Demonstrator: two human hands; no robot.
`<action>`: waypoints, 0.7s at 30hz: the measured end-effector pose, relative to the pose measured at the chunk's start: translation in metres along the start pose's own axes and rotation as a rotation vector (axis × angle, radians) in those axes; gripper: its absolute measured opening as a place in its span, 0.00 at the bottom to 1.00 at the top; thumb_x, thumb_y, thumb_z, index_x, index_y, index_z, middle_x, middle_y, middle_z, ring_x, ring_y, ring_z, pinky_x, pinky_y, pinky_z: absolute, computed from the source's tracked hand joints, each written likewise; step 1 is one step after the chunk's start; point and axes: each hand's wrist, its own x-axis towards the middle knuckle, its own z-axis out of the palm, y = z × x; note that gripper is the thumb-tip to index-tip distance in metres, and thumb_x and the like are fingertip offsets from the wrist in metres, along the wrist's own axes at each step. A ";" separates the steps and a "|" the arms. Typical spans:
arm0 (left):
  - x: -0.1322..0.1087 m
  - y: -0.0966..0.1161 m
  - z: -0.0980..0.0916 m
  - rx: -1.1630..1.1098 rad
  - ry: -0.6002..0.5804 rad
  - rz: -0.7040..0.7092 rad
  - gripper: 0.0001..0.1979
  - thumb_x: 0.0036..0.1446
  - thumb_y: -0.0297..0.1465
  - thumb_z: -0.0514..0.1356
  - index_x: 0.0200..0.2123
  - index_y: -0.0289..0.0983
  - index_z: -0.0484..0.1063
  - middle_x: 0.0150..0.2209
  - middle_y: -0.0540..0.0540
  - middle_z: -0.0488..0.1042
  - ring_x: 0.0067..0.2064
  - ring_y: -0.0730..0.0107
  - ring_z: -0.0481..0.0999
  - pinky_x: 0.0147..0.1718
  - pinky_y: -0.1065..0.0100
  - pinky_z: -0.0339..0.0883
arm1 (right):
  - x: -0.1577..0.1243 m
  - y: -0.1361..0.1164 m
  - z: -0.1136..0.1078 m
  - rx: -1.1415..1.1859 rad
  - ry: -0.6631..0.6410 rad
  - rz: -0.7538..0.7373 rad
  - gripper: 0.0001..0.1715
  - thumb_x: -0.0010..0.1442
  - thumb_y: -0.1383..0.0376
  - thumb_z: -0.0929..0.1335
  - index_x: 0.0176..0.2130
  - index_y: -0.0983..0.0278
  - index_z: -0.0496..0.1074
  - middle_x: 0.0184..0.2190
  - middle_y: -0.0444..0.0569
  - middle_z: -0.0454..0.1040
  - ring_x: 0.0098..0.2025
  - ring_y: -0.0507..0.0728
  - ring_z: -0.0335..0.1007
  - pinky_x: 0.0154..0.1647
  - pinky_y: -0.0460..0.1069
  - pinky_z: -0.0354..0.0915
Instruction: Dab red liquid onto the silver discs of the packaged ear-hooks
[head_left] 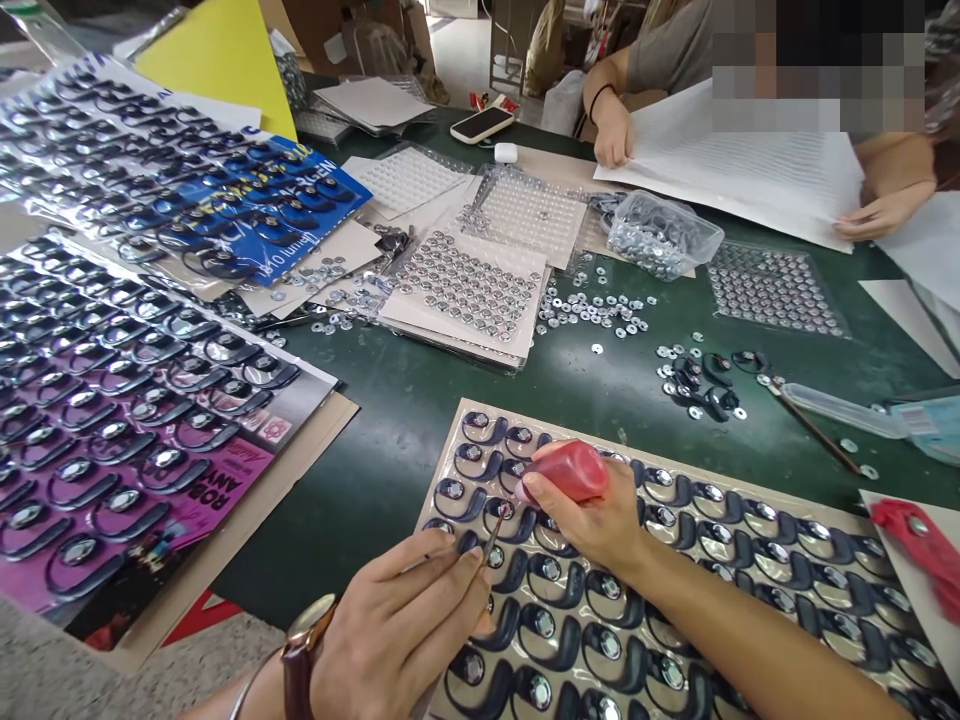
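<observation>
My right hand (611, 520) grips a red squeeze bottle (574, 470), its nozzle end toward the left. My left hand (405, 630), with a wristwatch (311, 620) on the wrist, pinches a thin pointed tool (495, 530). The tool's tip is at a round silver centre on a dark curved piece, just below the bottle. Rows of such dark curved pieces (544, 625), each with a shiny faceted disc, lie on a film-covered cardboard sheet (457, 440) under both hands. My right forearm hides part of the rows.
Two more sheets of curved pieces (82, 550) (240, 220) lie at left. A card of silver discs (480, 290), loose washers (592, 312) and a clear tub (667, 235) sit mid-table. Across the table, a person's hands (615, 130) hold a white sheet (750, 170).
</observation>
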 end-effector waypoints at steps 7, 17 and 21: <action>-0.008 0.001 0.004 -0.018 0.011 -0.021 0.13 0.59 0.22 0.57 0.47 0.26 0.72 0.47 0.39 0.76 0.50 0.62 0.75 0.58 0.59 0.63 | -0.003 0.003 -0.001 0.009 0.033 0.017 0.05 0.55 0.63 0.70 0.33 0.63 0.72 0.22 0.44 0.77 0.22 0.52 0.73 0.25 0.47 0.71; -0.002 0.000 0.001 -0.019 0.020 -0.030 0.12 0.59 0.22 0.55 0.46 0.28 0.73 0.45 0.41 0.77 0.47 0.65 0.76 0.57 0.61 0.63 | -0.004 0.006 0.000 0.003 0.018 0.074 0.06 0.56 0.62 0.70 0.34 0.63 0.72 0.22 0.44 0.77 0.23 0.53 0.73 0.28 0.48 0.71; 0.002 -0.001 0.000 -0.010 0.016 -0.038 0.11 0.59 0.22 0.56 0.45 0.29 0.73 0.43 0.42 0.78 0.44 0.66 0.78 0.54 0.62 0.66 | -0.002 0.003 -0.002 -0.026 0.000 0.069 0.08 0.57 0.61 0.69 0.31 0.63 0.73 0.21 0.45 0.76 0.22 0.53 0.72 0.28 0.48 0.71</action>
